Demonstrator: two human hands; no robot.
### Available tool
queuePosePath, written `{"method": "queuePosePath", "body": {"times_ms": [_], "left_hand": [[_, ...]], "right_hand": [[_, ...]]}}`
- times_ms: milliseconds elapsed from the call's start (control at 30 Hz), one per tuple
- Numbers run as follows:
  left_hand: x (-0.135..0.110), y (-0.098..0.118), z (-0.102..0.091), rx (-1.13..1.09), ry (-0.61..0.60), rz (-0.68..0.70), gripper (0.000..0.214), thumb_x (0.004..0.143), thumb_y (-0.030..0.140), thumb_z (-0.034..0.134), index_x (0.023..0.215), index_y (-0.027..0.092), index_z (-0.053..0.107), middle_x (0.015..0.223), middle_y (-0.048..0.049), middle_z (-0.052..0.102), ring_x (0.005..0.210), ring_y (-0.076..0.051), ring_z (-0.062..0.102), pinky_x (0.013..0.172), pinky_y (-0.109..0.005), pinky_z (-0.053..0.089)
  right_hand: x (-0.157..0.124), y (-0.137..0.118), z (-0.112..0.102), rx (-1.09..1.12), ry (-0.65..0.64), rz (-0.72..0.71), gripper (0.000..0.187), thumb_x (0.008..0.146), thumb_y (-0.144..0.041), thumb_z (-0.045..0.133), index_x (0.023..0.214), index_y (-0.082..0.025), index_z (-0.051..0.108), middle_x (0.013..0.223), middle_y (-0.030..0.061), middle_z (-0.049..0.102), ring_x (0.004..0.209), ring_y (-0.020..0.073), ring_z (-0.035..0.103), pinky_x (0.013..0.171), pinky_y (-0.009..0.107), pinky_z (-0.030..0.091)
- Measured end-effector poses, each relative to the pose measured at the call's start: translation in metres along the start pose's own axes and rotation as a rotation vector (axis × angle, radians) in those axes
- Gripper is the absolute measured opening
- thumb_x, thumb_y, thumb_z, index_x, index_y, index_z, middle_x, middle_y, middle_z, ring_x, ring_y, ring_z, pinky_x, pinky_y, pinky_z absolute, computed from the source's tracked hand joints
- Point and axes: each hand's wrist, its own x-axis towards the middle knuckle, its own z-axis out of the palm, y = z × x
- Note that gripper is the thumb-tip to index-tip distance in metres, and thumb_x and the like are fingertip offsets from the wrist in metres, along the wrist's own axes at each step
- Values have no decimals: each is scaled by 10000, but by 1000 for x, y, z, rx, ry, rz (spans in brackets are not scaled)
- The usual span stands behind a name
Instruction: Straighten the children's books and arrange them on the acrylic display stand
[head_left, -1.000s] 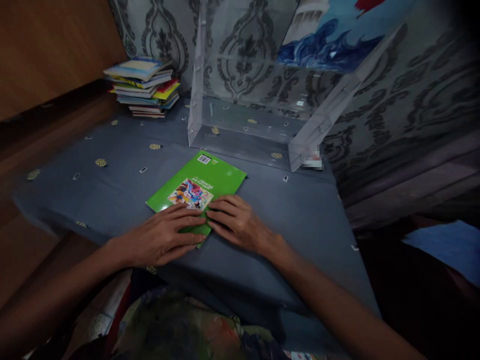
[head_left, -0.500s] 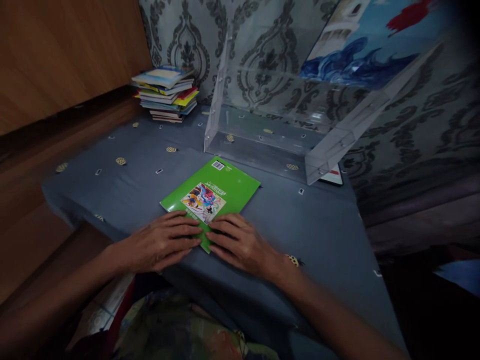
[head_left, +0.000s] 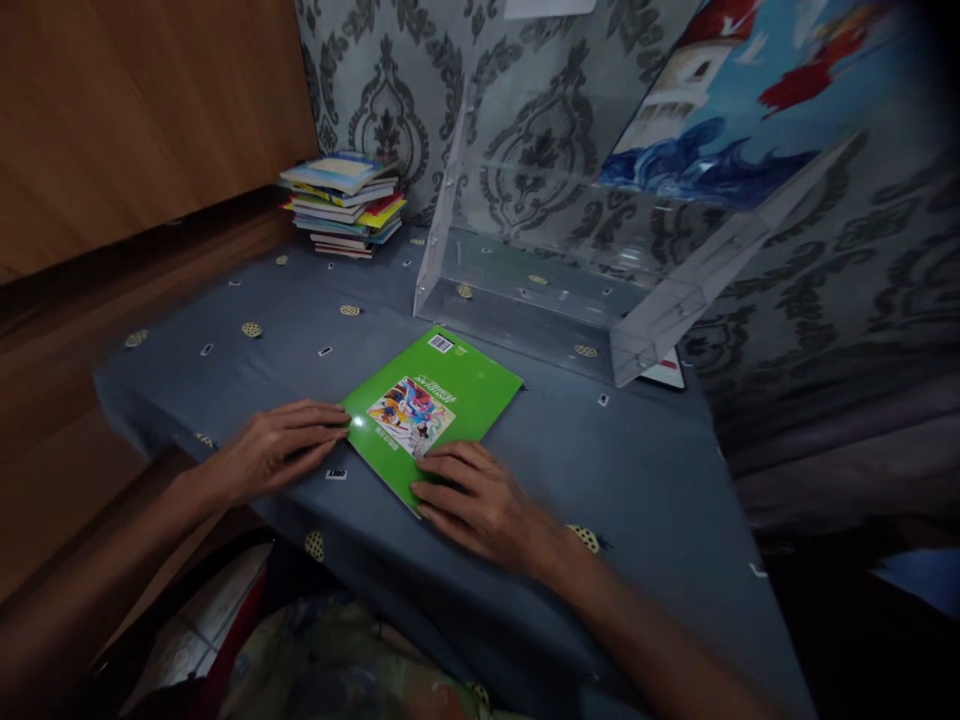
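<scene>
A thin green book (head_left: 442, 400) with a colourful picture and a barcode on its cover lies flat on the blue-grey cloth of the table (head_left: 262, 360). My left hand (head_left: 281, 450) lies flat on the cloth, fingers stretched, fingertips touching the book's left corner. My right hand (head_left: 472, 500) rests with fingers extended on the book's near corner, pressing it down. Neither hand grips anything.
A clear plastic box (head_left: 570, 270), open toward me, stands behind the book against the patterned wall. A stack of several books (head_left: 343, 203) sits at the back left corner. A wooden panel (head_left: 112, 120) runs along the left. A small card (head_left: 664, 372) lies under the box's right corner.
My left hand slid left off the book's near edge to its left corner. The right hand stayed on the near corner. The camera shifted, so the scene sits lower and further right.
</scene>
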Motion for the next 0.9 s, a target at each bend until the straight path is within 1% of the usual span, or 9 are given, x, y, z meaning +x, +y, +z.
{"method": "queuePosePath", "body": {"times_ms": [100, 167, 300, 467, 600, 667, 733, 833, 900], "left_hand": [[4, -4, 2, 56, 62, -20, 259, 1005, 254, 493, 1128, 212, 717, 1173, -95, 730, 1086, -212, 693, 943, -383, 585], [9, -5, 6, 108, 77, -67, 271, 1016, 296, 475, 1103, 205, 715, 1179, -91, 727, 1062, -207, 699, 943, -380, 582], [22, -8, 15, 209, 42, -166, 349, 1034, 394, 410, 1150, 210, 683, 1209, -86, 711, 1059, -215, 693, 934, -374, 574], [42, -9, 23, 259, -15, -220, 405, 1033, 442, 360, 1170, 207, 661, 1106, -91, 727, 971, -243, 694, 825, -378, 578], [53, -9, 26, 226, -5, -263, 391, 1017, 440, 388, 1164, 206, 664, 1077, -85, 732, 977, -247, 689, 824, -365, 558], [57, -11, 25, 179, 8, -279, 386, 999, 452, 415, 1160, 211, 672, 1087, -76, 738, 977, -246, 692, 834, -352, 548], [59, -13, 23, 80, 11, -324, 407, 973, 488, 439, 1157, 217, 680, 1073, -65, 750, 920, -241, 701, 803, -342, 546], [64, -16, 18, -163, 11, -475, 472, 908, 558, 485, 1138, 205, 698, 1041, -70, 761, 858, -242, 702, 751, -334, 546], [68, -15, 14, -335, 23, -583, 504, 841, 593, 539, 1081, 188, 719, 1025, -85, 761, 902, -264, 699, 773, -345, 545]], "right_hand": [[1, -1, -2, 18, -7, 25, 140, 950, -219, 616, 1053, -179, 701, 1074, 112, 731, 1068, 232, 647, 900, 410, 563], [1, -1, -4, 26, -21, 60, 158, 966, -245, 595, 1075, -184, 693, 1121, 114, 722, 1095, 231, 638, 925, 420, 552], [2, 4, -6, -20, -36, 133, 213, 977, -262, 578, 1157, -194, 670, 1194, 117, 698, 1131, 248, 627, 964, 454, 526], [-5, 23, -11, -132, 3, 277, 240, 985, -244, 559, 1192, -204, 673, 1246, 129, 684, 1170, 268, 615, 985, 493, 514], [-17, 45, -18, -255, 44, 414, 283, 994, -264, 528, 1224, -186, 674, 1293, 167, 654, 1222, 300, 595, 1009, 546, 502], [-24, 56, -19, -297, 79, 458, 311, 996, -299, 522, 1242, -176, 667, 1319, 182, 635, 1248, 313, 583, 1022, 562, 499], [-30, 64, -19, -310, 104, 488, 335, 997, -327, 519, 1266, -179, 653, 1347, 179, 618, 1276, 312, 570, 1043, 563, 493], [-34, 69, -16, -303, 99, 518, 355, 997, -336, 515, 1293, -184, 637, 1384, 172, 594, 1314, 307, 545, 1084, 557, 467], [-35, 69, -14, -295, 82, 538, 365, 996, -332, 508, 1300, -175, 634, 1398, 175, 583, 1337, 309, 523, 1113, 553, 443]]}}
